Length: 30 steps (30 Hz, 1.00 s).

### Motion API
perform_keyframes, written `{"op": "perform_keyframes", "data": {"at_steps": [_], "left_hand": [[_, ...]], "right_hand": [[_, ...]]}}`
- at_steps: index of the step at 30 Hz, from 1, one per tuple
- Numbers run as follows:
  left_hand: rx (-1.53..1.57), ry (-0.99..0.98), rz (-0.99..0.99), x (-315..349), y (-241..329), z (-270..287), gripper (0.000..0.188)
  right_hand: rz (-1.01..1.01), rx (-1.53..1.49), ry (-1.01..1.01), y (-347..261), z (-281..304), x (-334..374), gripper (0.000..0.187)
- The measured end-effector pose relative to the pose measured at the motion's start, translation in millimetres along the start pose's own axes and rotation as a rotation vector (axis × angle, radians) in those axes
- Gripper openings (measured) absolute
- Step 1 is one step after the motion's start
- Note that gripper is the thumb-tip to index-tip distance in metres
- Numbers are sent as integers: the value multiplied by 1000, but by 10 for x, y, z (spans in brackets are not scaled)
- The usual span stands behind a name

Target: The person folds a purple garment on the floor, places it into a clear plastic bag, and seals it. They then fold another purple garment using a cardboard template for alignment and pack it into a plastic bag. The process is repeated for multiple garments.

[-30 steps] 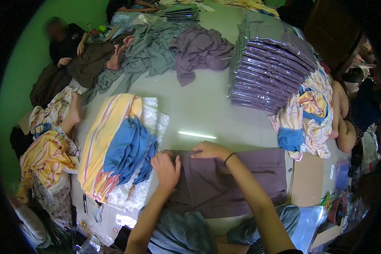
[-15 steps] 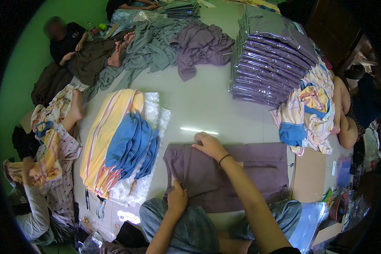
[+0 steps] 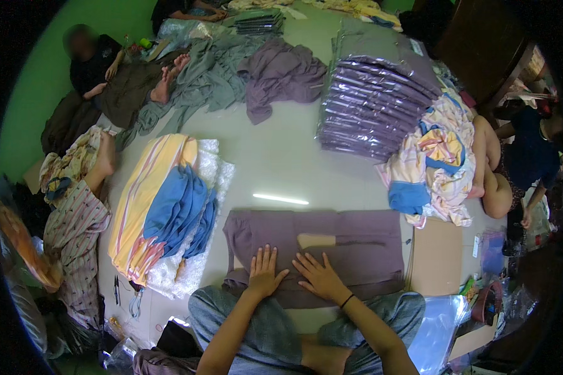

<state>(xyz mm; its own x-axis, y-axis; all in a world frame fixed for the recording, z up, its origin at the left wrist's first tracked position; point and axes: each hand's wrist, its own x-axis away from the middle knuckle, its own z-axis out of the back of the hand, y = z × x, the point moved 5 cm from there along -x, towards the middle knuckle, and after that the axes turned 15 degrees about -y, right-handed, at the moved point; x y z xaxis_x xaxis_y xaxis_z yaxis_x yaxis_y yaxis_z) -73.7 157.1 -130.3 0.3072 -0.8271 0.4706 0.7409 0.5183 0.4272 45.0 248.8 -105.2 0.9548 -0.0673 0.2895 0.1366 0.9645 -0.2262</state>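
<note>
A mauve garment (image 3: pixel 372 250) lies folded into a wide rectangle on the floor before my crossed legs. A pale tan strip (image 3: pixel 314 240) shows through a gap in its folds; whether this is board or floor I cannot tell. My left hand (image 3: pixel 266 273) rests flat on the cloth left of its middle, fingers spread. Close beside it, my right hand (image 3: pixel 322 276) also lies flat with the fingers apart, below the gap. Neither hand grips anything. A dark band circles my right wrist.
Left of the garment stands a pile of yellow striped and blue cloth (image 3: pixel 149 206) on bubble wrap (image 3: pixel 222 169). Ahead right rises a stack of plastic-wrapped mauve garments (image 3: pixel 381 103). Cardboard sheets (image 3: pixel 436 259) and clear plastic bags (image 3: pixel 435 328) lie at right. Other people sit around.
My right hand has come down from the garment's far edge onto its middle. The left hand has left the near left edge and flattened. The gap in the folds shows wider.
</note>
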Motion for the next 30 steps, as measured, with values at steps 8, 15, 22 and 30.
{"op": "perform_keyframes", "data": {"at_steps": [8,15,22,30], "left_hand": [[234,418,26,-220,146,624,46],[-44,332,200,-536,-25,479,78],[-70,292,142,-674,-87,605,85],[-61,160,-72,-535,326,184,71]], "right_hand": [[-268,-142,233,608,273,334,56],[-774,-218,135,1616,150,529,57],[-767,-209,244,1739,32,508,60],[-795,-306,283,2020,93,710,56]]}}
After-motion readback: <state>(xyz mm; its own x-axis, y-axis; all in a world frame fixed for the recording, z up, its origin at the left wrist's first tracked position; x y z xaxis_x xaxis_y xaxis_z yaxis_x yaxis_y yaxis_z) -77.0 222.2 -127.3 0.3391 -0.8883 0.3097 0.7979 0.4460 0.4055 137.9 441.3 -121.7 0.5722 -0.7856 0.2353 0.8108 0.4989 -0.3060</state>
